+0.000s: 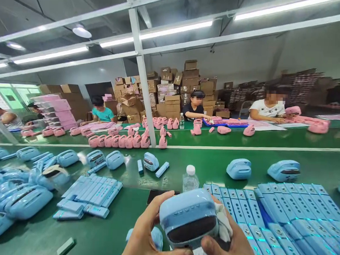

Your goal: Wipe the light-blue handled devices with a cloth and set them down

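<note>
Held up at the lower middle is a glossy light-blue speaker housing [187,213] with a dark oval front panel. My left hand [146,231] wraps its left side, thumb and fingers closed on it. On the other side, my right hand [233,237] grips the housing and also holds a white cloth [224,222] pressed against its right end. Another blue housing [157,238] is partly hidden behind my left hand. Just beyond the held piece stands a clear bottle [190,180] with a white cap, next to a dark flat object [156,196].
Blue housings [28,202] pile up at left, beside stacked blue strips [93,193]. Rows of blue button panels [292,206] cover the right. A small green block [66,246] lies front left. Across a white rail, co-workers [197,106] sit among pink housings [127,141].
</note>
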`<state>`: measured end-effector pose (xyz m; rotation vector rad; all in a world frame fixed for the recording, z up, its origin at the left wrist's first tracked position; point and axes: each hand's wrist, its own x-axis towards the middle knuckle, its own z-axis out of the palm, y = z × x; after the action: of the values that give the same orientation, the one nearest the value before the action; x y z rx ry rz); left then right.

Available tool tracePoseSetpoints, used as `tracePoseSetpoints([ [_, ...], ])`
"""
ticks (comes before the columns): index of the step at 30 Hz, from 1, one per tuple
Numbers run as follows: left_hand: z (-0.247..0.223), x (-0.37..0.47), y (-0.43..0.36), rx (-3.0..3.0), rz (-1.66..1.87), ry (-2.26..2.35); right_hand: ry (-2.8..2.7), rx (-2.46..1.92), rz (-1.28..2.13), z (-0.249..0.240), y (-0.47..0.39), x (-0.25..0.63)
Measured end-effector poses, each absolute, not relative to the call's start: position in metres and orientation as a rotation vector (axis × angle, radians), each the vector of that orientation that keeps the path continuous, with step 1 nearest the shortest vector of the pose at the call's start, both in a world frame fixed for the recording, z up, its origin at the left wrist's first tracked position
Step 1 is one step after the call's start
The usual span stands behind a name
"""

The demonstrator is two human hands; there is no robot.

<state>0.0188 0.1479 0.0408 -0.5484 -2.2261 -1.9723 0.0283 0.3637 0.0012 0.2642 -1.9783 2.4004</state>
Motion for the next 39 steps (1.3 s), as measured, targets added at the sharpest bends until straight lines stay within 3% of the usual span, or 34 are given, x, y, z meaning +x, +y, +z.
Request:
tracePoseSetpoints([
  [5,0.029,0.043,0.152,-0.631,-2.268,-2.158,-1.83,0.248,2.566,0.002,0.358,0.047],
  [14,0.019,0.055,0.166,-0.545,-2.27,-1.9,-1.726,0.304,2.53,-0.012,0.346,0.054],
  [24,0.016,0.061,0.16,-0.52,-2.276,-2.057,-1.71,0.043,2.594,-0.015,0.347,0.058],
  [31,0.015,0.066,0.154,-0.573,-2.074,-2.129,-1.818,0.423,2.588,-0.008,0.352,0.062],
  [39,0.003,0.077,0.16,-0.436,-1.933,-2.187,-1.761,0.313,2.713,0.001,0.349,0.071],
])
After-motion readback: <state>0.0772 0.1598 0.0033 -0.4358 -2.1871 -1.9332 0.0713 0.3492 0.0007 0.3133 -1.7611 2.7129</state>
